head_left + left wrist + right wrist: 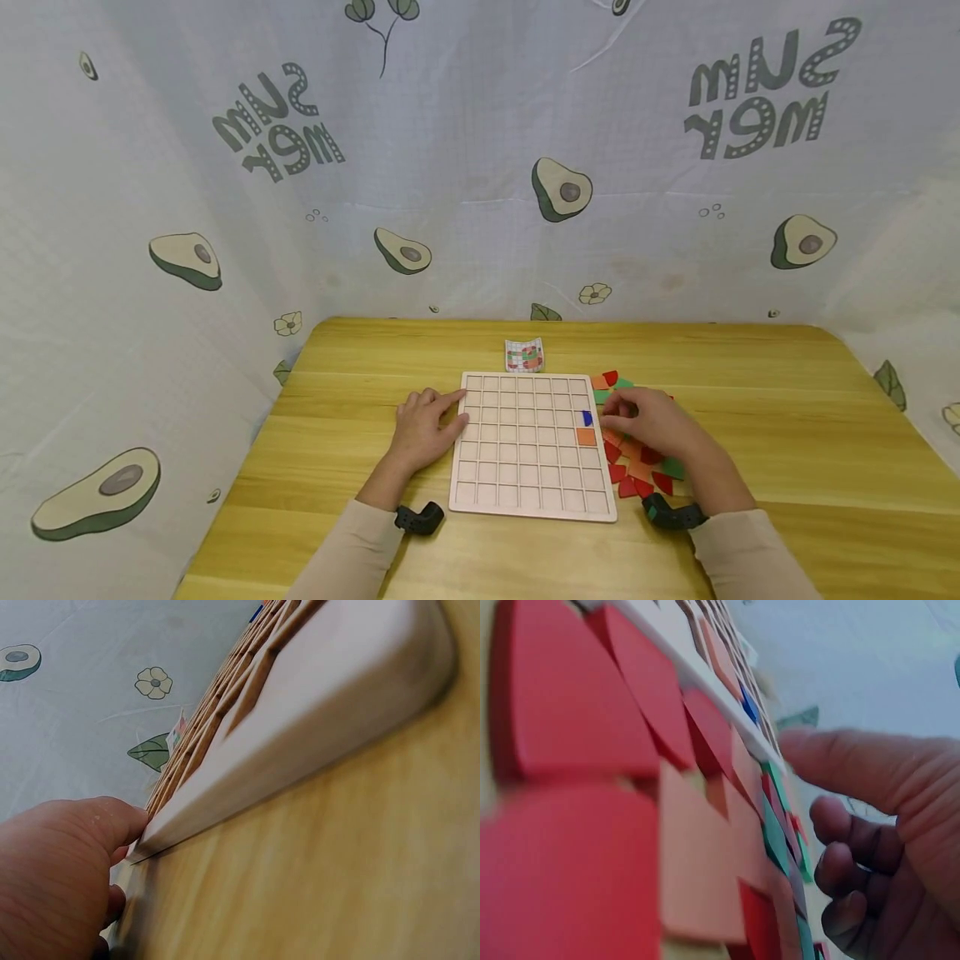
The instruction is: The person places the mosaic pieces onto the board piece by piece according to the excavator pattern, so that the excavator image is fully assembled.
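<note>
A pale wooden grid board (529, 474) lies flat on the table. Near its right side, one cell holds a small blue rounded piece (587, 418), and just below it sits an orange square (586, 437). My left hand (422, 429) rests at the board's left edge, with thumb and index finger extended and touching it. Over the loose coloured pieces (640, 471) right of the board hovers my right hand (656, 421). In the right wrist view its thumb (847, 761) is extended and apart from the bent fingers, with no piece visible between them.
Behind the board stands a small printed card (524, 356) with a coloured grid pattern. Red, orange and green pieces overlap along the board's right edge. A patterned cloth (480, 167) hangs behind the wooden table (360, 367).
</note>
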{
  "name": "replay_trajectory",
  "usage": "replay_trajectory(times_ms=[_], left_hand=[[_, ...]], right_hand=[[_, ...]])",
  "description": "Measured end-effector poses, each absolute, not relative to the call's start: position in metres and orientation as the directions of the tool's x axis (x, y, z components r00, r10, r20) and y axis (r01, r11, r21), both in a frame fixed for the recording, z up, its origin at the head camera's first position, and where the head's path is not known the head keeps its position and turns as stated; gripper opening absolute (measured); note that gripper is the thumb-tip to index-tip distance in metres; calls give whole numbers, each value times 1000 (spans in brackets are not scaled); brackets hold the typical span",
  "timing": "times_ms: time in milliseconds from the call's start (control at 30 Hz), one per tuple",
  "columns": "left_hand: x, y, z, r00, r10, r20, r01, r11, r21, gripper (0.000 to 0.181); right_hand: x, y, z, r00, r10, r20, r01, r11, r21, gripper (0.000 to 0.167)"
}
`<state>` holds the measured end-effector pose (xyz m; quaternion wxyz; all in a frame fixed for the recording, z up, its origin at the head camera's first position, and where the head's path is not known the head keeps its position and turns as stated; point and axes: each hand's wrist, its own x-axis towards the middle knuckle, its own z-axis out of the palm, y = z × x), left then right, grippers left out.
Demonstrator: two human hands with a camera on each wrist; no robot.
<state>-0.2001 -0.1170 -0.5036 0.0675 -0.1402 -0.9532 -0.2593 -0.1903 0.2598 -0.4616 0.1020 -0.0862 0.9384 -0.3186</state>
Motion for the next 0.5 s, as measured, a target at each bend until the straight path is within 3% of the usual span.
replay_trajectory(times_ms=[267,500], left_hand=[[-200,-117,-503,-954,233,191,297,831,470,44],[-200,-116,-504,-954,231,190,296,829,474,45]], right_hand=[[-191,280,-459,-983,-108,-150,-4,822,-570,20],[-192,269,-463,-979,-128,-158,-14,817,-576,31]])
